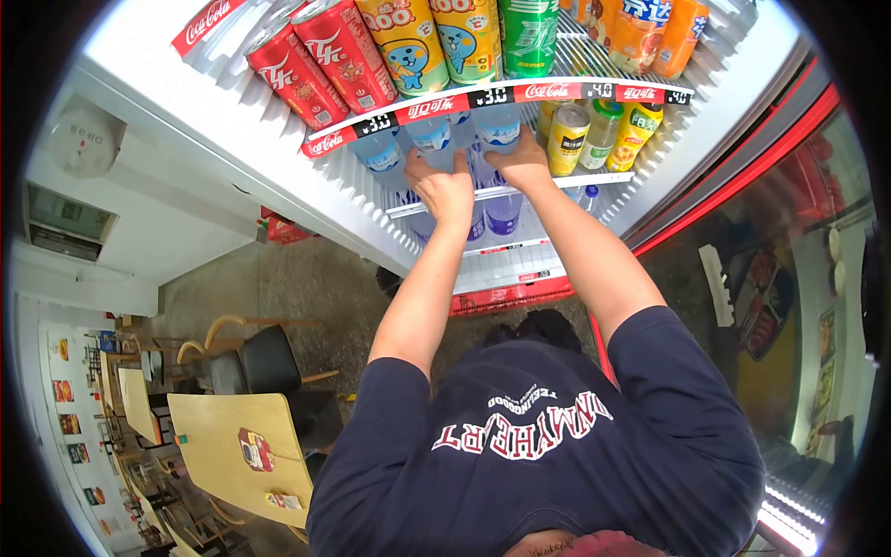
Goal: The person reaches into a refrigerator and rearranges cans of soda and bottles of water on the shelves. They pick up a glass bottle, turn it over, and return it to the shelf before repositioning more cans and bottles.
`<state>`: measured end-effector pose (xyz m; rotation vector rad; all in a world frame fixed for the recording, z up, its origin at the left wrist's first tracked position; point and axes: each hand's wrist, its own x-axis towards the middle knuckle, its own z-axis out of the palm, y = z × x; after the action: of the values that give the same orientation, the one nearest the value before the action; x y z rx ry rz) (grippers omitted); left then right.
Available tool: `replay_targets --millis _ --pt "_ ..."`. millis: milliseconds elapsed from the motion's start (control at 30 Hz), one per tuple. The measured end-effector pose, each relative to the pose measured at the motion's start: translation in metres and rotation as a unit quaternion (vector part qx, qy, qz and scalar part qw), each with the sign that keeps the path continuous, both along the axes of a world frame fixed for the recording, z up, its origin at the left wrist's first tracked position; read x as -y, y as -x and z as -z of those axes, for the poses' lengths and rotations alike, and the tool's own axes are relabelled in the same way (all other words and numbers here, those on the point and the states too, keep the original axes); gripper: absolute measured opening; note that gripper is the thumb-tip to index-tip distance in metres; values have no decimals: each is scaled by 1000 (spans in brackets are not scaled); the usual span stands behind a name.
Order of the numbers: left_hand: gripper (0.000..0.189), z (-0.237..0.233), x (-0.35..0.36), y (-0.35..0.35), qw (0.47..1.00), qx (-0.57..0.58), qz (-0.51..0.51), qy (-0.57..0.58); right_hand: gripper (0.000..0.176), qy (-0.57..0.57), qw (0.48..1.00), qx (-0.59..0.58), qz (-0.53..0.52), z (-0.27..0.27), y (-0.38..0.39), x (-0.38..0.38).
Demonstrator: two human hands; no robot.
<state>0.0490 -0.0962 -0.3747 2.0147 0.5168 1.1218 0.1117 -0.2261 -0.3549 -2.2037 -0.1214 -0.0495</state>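
In the fridge, my left hand (442, 188) is closed around the lower part of a clear water bottle (430, 136) with a blue label. Beside it, my right hand (522, 163) grips another blue-labelled water bottle (499, 128), thumb on one side and fingers on the other. Both bottles are on the second shelf, their tops hidden by the shelf above. A further water bottle (380, 154) stands left of my left hand. To the right of my right hand are a yellow can (568, 139), a green-capped bottle (602, 135) and a yellow bottle (636, 136).
Red cans (342, 54), yellow cans and a green can (529, 37) fill the upper shelf, whose price strip (436, 107) juts out above my hands. Purple-labelled bottles (503, 215) stand below. The red-framed glass door (733, 158) hangs open at right; a wooden table (223, 436) and chairs lie left.
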Motion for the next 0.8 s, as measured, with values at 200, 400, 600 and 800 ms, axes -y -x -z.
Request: replay_targets --millis 200,400,600,800 --pt "85 -1 -1 -8 1000 1 2 -16 94 -47 998 38 19 15 -8 1" --pt "79 9 -14 -16 999 -22 28 15 92 -19 999 25 12 8 -4 -1" --pt "73 5 -10 -1 993 -37 115 6 90 -10 1000 20 3 11 -7 -1" --pt "69 8 -16 -10 985 -65 158 -27 93 -11 999 30 6 15 -10 0"
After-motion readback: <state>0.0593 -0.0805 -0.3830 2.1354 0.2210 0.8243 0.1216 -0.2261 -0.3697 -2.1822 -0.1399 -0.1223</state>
